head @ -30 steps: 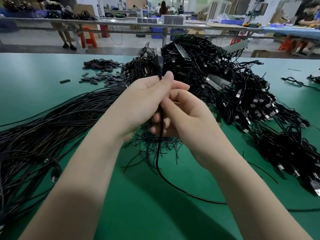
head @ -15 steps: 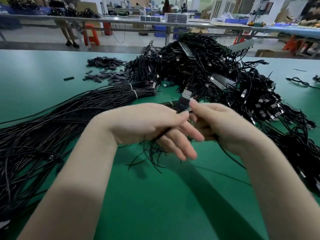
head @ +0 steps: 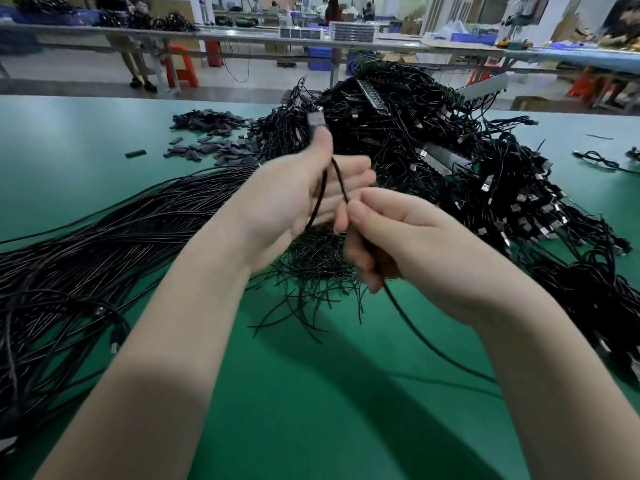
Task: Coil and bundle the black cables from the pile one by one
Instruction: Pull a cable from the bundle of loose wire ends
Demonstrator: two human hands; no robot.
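My left hand is raised over the green table and pinches the plug end of one black cable between thumb and fingers, the plug sticking up above the thumb. A short loop of that cable hangs across the left palm. My right hand pinches the same cable just right of the left palm, and the cable runs down from it to the right across the table. Behind the hands lies the big pile of tangled black cables.
A long sheaf of straight black cables fans over the left of the table. Short black ties are scattered under the hands. Small black sleeves lie at the back left. Workbenches and people stand beyond the table's far edge.
Both hands have risen from low over the table. The left hand has turned palm up with the plug held high, and a loop of cable now lies across it.
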